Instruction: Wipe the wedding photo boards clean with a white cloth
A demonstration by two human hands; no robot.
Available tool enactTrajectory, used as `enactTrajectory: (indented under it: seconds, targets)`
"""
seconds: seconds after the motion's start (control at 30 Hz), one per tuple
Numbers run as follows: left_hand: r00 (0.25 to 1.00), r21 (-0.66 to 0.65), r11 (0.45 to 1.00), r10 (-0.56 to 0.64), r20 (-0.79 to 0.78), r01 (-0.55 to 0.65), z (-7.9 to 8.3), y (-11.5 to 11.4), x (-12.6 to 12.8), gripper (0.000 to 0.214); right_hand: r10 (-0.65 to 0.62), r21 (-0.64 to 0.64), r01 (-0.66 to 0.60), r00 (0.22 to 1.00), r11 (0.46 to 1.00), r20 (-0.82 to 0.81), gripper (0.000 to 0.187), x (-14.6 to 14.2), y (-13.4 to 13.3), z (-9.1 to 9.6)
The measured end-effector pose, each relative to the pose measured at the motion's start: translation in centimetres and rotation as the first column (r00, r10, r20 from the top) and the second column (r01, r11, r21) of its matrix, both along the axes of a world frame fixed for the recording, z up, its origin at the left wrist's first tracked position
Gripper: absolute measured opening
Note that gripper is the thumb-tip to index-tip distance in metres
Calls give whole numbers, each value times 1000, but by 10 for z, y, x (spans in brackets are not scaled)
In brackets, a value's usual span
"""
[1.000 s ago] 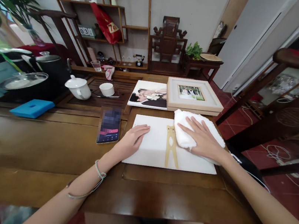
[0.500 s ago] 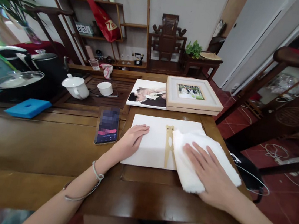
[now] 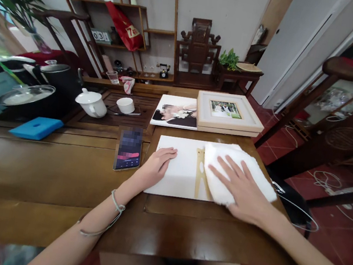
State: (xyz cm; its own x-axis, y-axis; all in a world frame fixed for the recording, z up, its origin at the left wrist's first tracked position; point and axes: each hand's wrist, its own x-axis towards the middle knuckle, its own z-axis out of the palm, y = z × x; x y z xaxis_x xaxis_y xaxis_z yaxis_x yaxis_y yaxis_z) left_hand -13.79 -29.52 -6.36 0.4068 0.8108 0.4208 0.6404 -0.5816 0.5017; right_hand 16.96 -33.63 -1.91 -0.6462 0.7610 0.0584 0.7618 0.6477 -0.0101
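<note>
A flat white board [image 3: 177,172] with a gold easel-shaped mark lies on the wooden table [image 3: 41,170]. My left hand [image 3: 155,165] rests on its left edge, fingers loosely curled and flat on the surface, holding nothing. My right hand [image 3: 241,187] lies spread and flat on a white folded cloth [image 3: 221,165] that covers the right part of the board. A phone [image 3: 129,148] with a lit screen lies just left of my left hand.
Behind the board lie a photo print [image 3: 176,112] and a cream picture frame [image 3: 227,112]. Further left stand a white teapot [image 3: 92,103], a white cup [image 3: 125,105], dark pots and a blue pad [image 3: 36,127]. A dark chair arm rises at the right.
My right hand slid the cloth toward me and to the right half a second ago, then back up and left over the board. My left hand stayed put.
</note>
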Motion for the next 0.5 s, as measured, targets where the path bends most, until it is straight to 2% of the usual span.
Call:
enactTrajectory:
  seconds: [0.1, 0.2, 0.27, 0.37, 0.43, 0.5]
  targets:
    - [1000, 9, 1000, 3, 3, -3, 0, 0, 0, 33, 49, -10, -49, 999, 999, 6, 111, 7, -43, 3]
    - [1000, 4, 1000, -2, -2, 2, 1, 0, 0, 33, 69, -44, -69, 998, 997, -4, 111, 11, -45, 6]
    - [1000, 0, 1000, -5, -9, 5, 2, 0, 0, 33, 61, -73, -61, 998, 995, -13, 105, 11, -22, 7]
    - [1000, -6, 1000, -8, -6, 8, 4, 0, -1, 33, 7, -79, -8, 1000, 997, -24, 88, 7, 30, 5]
    - [1000, -12, 1000, -8, 1, 8, 4, -1, -1, 33, -30, -75, 29, 999, 997, -13, 84, 2, 63, 3]
    - [1000, -17, 1000, -8, 8, 8, 4, -1, -1, 33, -55, -71, 55, 998, 996, -4, 82, -3, 84, 3]
